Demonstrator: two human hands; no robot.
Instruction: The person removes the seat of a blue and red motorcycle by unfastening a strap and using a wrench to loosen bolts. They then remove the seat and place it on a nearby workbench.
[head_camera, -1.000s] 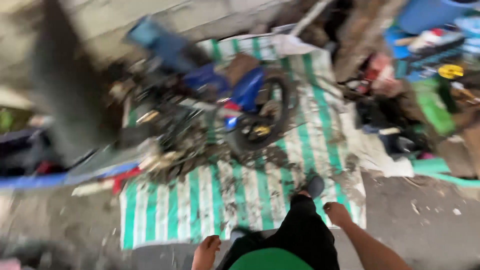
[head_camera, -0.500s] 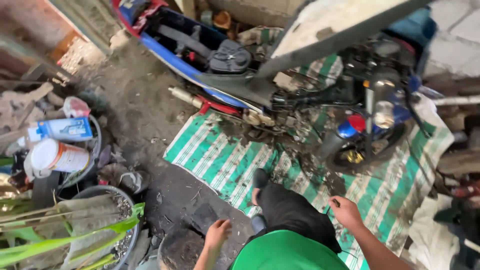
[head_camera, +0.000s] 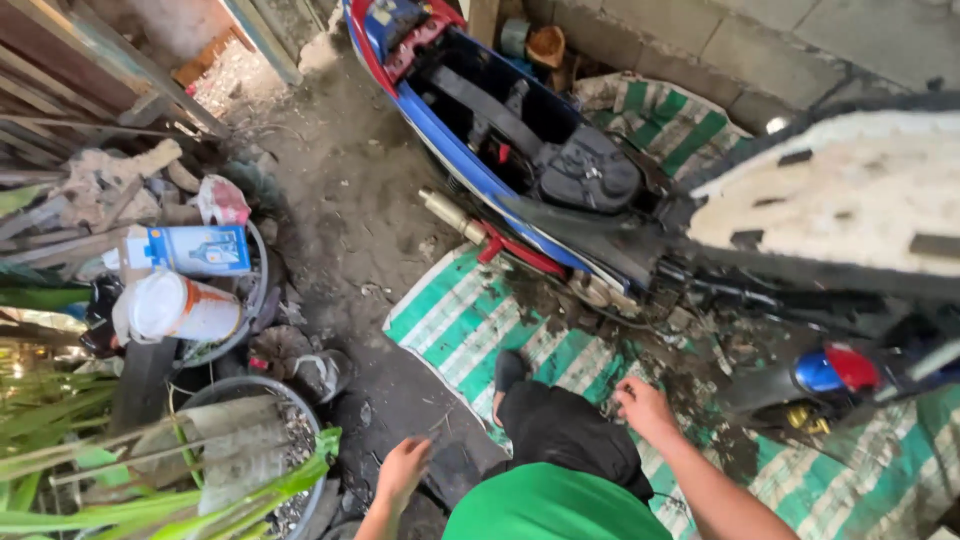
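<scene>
— Motorcycle (head_camera: 520, 150), where is it sitting?

— It is lying stripped across the top of my view, blue and red, its open body running from the upper left down toward my right. Its lower parts are resting on the green-and-white striped mat (head_camera: 450, 320).

— What is your right hand (head_camera: 645, 408) doing?

— It is hovering just over the dirty part of the mat, near the bike's underside. My fingers (head_camera: 622, 392) are curling loosely downward; I cannot tell whether they are gripping anything small.

— And the left?

— My left hand (head_camera: 405, 468) is reaching down toward the dark ground beside the mat's edge, fingers half spread and holding nothing. My bent knee in black trousers (head_camera: 565, 435) is sitting between both hands.

— Anything nearby?

— A white plastic jar (head_camera: 172, 308) and a blue box (head_camera: 190, 250) are lying in a basin well off to my left.
</scene>
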